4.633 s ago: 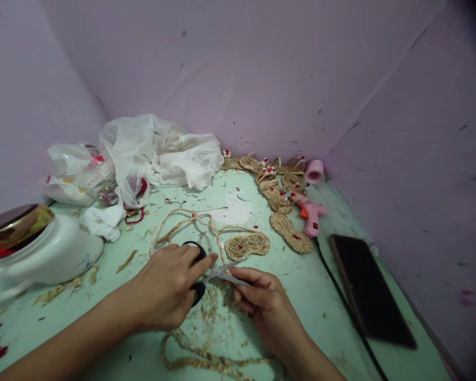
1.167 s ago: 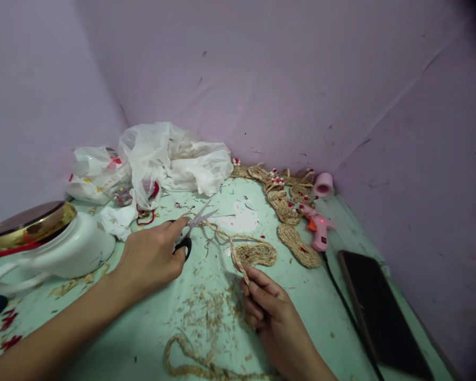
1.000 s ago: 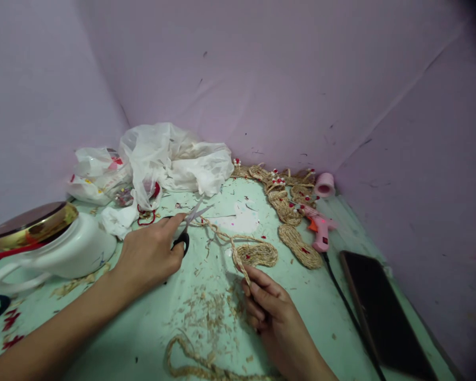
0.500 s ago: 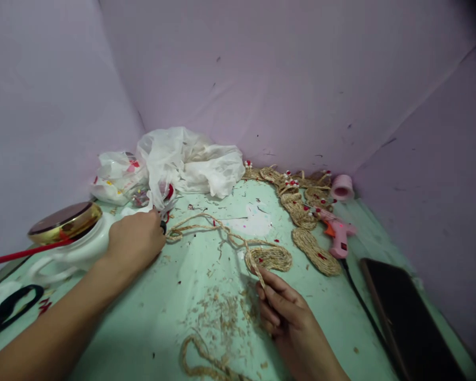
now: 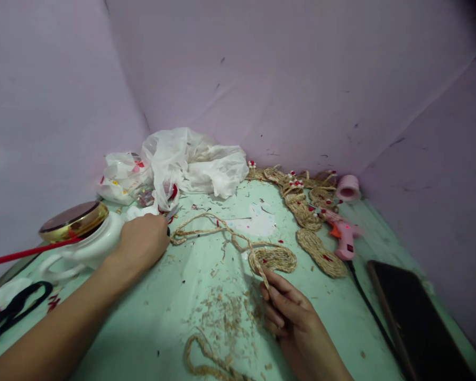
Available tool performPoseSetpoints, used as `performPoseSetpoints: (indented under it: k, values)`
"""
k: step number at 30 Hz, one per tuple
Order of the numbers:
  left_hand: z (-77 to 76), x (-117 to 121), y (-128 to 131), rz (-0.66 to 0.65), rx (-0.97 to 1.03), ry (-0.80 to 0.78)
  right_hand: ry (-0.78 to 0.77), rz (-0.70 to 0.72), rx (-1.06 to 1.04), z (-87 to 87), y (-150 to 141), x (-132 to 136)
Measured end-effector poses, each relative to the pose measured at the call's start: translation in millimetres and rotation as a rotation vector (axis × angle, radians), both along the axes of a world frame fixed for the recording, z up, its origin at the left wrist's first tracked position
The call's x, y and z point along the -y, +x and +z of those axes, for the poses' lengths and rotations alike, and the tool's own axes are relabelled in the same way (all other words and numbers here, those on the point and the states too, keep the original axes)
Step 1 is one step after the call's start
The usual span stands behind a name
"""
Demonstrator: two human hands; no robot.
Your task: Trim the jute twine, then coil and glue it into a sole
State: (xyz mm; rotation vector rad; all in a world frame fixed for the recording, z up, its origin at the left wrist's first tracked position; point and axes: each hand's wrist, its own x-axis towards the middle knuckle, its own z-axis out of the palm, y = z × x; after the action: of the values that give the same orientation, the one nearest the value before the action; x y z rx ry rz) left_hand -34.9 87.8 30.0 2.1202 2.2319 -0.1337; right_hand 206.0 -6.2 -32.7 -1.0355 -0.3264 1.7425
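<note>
My left hand (image 5: pixel 145 241) is closed around the scissors (image 5: pixel 173 212), beside a white pot; only the blade tips and a bit of black handle show past the fingers. Between the thumb and fingertips of my right hand (image 5: pixel 287 307) is the end of a braided straw cord (image 5: pixel 238 238). That cord loops across the table toward my left hand. Just beyond my right fingertips lies a coiled straw sole shape (image 5: pixel 275 260) with a small red mark. A separate piece of braided cord (image 5: pixel 206 365) curls at the near edge.
At right are a pink glue gun (image 5: pixel 344 235) with a black cable and a phone (image 5: pixel 416 323). More straw soles (image 5: pixel 321 254) line the back right, near a pink tape roll (image 5: pixel 348 188). Plastic bags (image 5: pixel 198 164) fill the back left. A white pot (image 5: pixel 99 243) bears a gold-rimmed lid (image 5: pixel 73 219).
The scissors first lay across the cord near my right hand. My left hand has carried them left toward the pot. My right hand now holds the cord end, and the view has shifted left.
</note>
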Motion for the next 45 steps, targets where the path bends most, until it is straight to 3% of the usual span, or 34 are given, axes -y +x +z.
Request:
performPoseSetpoints:
  k: [2, 5, 8, 13, 15, 17, 19, 21, 24, 27, 31, 33, 36, 38, 42, 45]
  values:
    - [4.4, 1, 1, -0.007, -0.095, 0.011, 0.001, -0.006, 0.002, -0.2, 0, 0]
    - [7.8, 5, 4, -0.122, -0.134, -0.061, 0.003, -0.009, 0.006, 0.1, -1, 0]
    - [1.7, 6, 7, -0.230, -0.114, -0.130, 0.007, -0.018, 0.038, -0.1, -2, 0]
    - [-9.8, 3, 9, -0.253, -0.109, -0.110, 0.097, 0.007, 0.239, -1.6, 0, 1]
    - [-6.8, 5, 12, -0.287, 0.058, -0.121, 0.187, -0.048, 0.460, 0.5, 2, 3]
    - [-1.9, 11, 21, -0.304, 0.404, -0.201, 0.317, -0.196, 0.740, 5.3, 2, 5]
    - [0.7, 22, 34, -0.241, 0.790, -0.362, 0.441, -0.301, 0.932, 11.0, -1, 8]
    - [-1.3, 35, 51, -0.125, 1.053, -0.501, 0.491, -0.251, 0.940, 15.0, -5, 11]
    - [-9.9, 56, 74, -0.087, 1.173, -0.555, 0.447, -0.005, 0.794, 14.4, -10, 12]
    - [-15.4, 71, 87, -0.261, 1.099, -0.500, 0.396, 0.077, 0.732, 9.7, -12, 11]
    - [-6.6, 71, 82, -0.486, 0.802, -0.412, 0.314, 0.012, 0.730, 7.5, -8, 7]
    - [1.4, 60, 67, -0.449, 0.557, -0.331, 0.281, 0.015, 0.747, 7.7, -6, 6]
    - [9.5, 34, 35, -0.245, 0.101, -0.077, 0.247, 0.053, 0.778, 5.8, -4, 6]
    - [9.8, 16, 15, -0.166, -0.098, -0.018, 0.229, 0.050, 0.791, 2.7, -5, 7]
    - [-1.3, -3, -7, -0.130, -0.218, -0.108, 0.299, -0.081, 0.790, -1.6, -8, 8]
    - [-8.9, -3, -7, -0.144, -0.210, -0.121, 0.226, -0.015, 0.682, 1.9, -7, 7]
